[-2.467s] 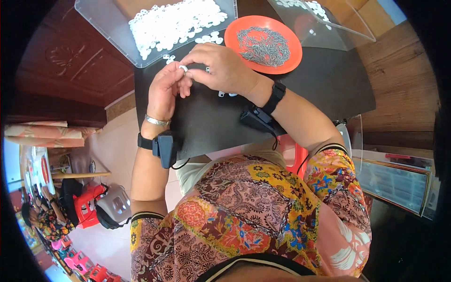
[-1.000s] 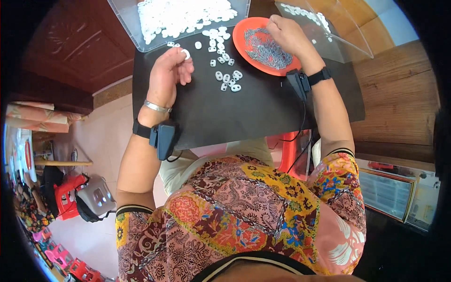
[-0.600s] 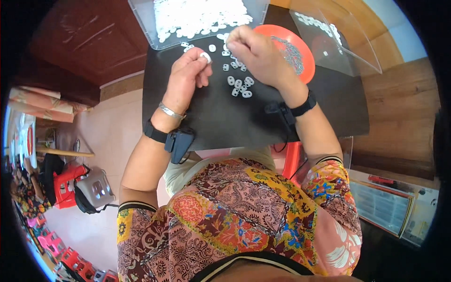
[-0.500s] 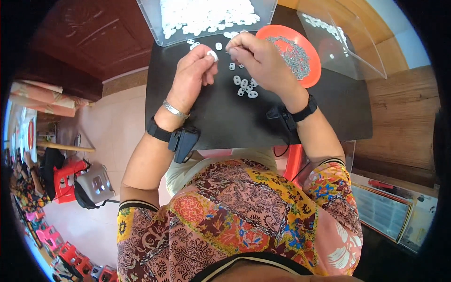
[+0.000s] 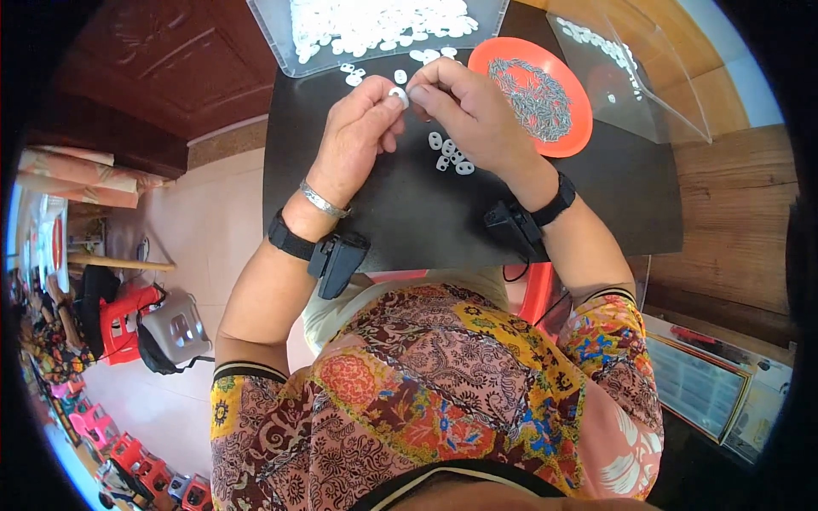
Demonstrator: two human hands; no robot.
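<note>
My left hand [image 5: 362, 126] pinches a small white oval plastic piece [image 5: 398, 95] between thumb and index finger. Right up against that piece are the fingertips of my right hand [image 5: 464, 102], with its thumb and index finger pressed together. Anything between those right fingers is too small or hidden to make out. Below my right hand, a little group of white two-holed pieces [image 5: 452, 153] lies on the black table [image 5: 409, 221]. One loose white piece [image 5: 400, 77] rests just beyond the fingertips.
Many small grey metal pins or screws [image 5: 541, 106] fill a red-orange plate [image 5: 580, 106] at the right. A clear plastic bin [image 5: 278, 38] of white pieces stands at the far side. Clear panels [image 5: 673, 94] rise at the far right. Stools [image 5: 175, 330] stand on the left floor.
My two hands have come together: the right fingertips, apart from the left hand before, now meet the white piece. The left hand has shifted slightly right.
</note>
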